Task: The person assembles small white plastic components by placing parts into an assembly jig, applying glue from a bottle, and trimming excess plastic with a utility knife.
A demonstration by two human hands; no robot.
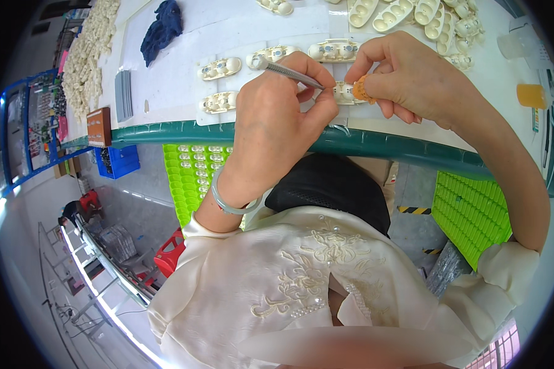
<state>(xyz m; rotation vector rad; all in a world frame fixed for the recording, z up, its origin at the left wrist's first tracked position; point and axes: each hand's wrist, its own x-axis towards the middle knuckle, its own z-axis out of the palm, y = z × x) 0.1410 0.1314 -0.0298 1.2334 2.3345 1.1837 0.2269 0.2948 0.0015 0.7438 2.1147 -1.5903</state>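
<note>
My left hand (269, 123) is closed around a slim grey metal tool (292, 74), whose tip lies between the fingers. Pinched in my right hand (415, 77) is a small orange textured piece (363, 90); its exact kind is unclear. Between my fingertips, at the table's near edge, sits a cream plastic part (343, 93) with rounded cups, partly covered by my hands. Similar cream parts (219, 69) lie in rows on a pale sheet just beyond and to the left. One of them (333, 50) is right behind my fingers.
A pile of cream parts (91, 58) covers the table's far left. More oval cream shells (393, 15) lie at the far right. A dark blue cloth (162, 31) and an orange-filled cup (531, 96) rest on the table. Green trays (474, 212) stand below its padded edge.
</note>
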